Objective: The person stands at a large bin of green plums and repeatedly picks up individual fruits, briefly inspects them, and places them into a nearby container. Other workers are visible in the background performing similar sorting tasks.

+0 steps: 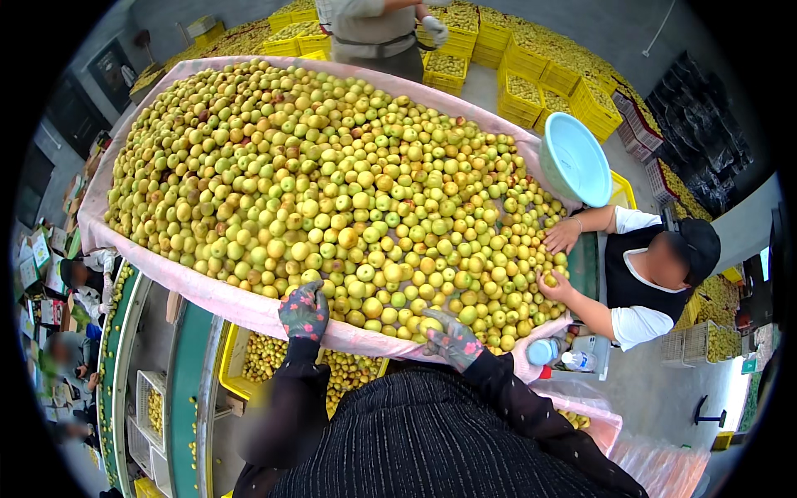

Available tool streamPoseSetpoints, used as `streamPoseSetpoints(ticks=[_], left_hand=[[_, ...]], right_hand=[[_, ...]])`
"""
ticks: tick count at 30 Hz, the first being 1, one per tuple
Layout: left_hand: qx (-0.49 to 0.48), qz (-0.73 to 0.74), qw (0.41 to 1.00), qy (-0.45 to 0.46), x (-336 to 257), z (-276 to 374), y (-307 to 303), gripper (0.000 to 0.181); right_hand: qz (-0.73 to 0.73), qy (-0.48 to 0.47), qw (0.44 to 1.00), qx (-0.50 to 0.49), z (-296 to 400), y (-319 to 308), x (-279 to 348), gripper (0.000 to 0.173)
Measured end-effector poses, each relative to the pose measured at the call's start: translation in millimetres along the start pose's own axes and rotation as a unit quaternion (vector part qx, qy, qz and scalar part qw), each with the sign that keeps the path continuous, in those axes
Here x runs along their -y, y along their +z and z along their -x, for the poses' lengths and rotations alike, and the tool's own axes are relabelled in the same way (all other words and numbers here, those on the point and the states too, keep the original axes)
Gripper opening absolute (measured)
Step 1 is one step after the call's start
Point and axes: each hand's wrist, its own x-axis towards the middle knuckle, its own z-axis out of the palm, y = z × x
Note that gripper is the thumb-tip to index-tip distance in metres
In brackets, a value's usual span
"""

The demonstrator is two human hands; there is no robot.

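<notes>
A large heap of small round yellow-green fruit [324,187] covers the sorting table before me, which is lined with pink cloth [187,283]. My left hand [304,311], in a dark floral glove, rests on the near cloth edge against the fruit. Its fingers curl down, so what lies under them is hidden. My right hand [454,341], in a grey floral glove, is at the near edge farther right. Its fingers reach around a single yellow fruit [430,325] at the heap's border.
A co-worker's hands [560,289] touch fruit at the right end. Beside them stand a light-blue basin [576,160] and a bin with a bottle [578,360]. Yellow crates [520,99] line the back. Green conveyor belts [187,367] run at left; another person [377,34] stands behind.
</notes>
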Motion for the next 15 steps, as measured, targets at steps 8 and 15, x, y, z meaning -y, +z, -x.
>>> streamPoseSetpoints(ticks=[8, 15], left_hand=[[0.329, 0.379, 0.865, -0.028, -51.2, 30.3, -0.5, 0.06], [0.25, 0.25, 0.93, 0.096, -93.4, 55.6, -39.0, 0.041]], right_hand=[[0.123, 0.023, 0.989, 0.078, -29.4, 1.5, 1.6, 0.059], [0.196, 0.111, 0.942, 0.247, -53.3, 43.9, -6.0, 0.056]])
